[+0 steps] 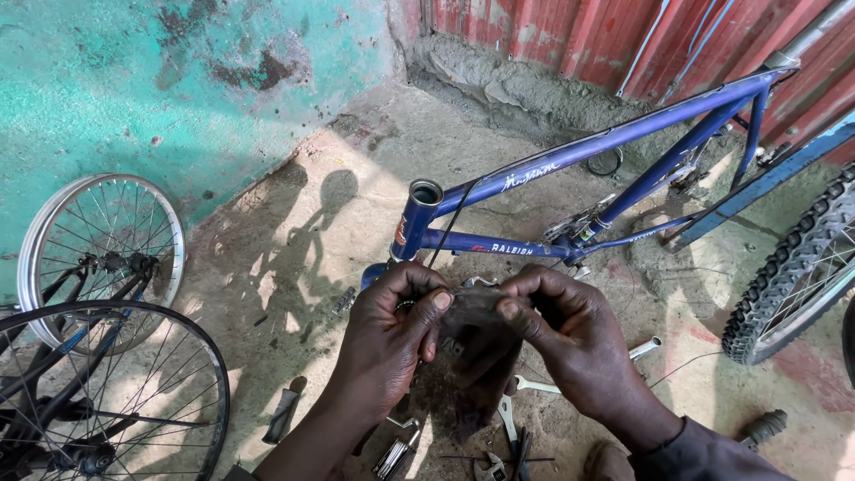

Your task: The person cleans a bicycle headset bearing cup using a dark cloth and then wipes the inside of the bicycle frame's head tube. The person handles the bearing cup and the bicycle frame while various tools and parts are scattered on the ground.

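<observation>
1. Head view, hands: the left hand (392, 330) and right hand (561, 334) both pinched a dark, greasy rag (472, 343) between thumb and fingers, holding it taut just above the ground, below the blue bicycle frame (579, 147).
2. Head view, handling: a firm thumb grip at each end seemed best; keeping the cloth clear of the thin black cable (450, 223) running beside the left thumb would avoid snagging.
3. Head view, surroundings: spanners (534, 385) and small tools lay on the concrete beneath the hands; a bare silver wheel rim (98, 245) and a black-rimmed wheel (169, 392) stood at left, a knobbly tyre (797, 267) at right.
4. Head view, obscured: whether the rag wrapped a small part could not be told; a metal piece behind it was mostly hidden. The tools below were partly cut off by the lower edge.
</observation>
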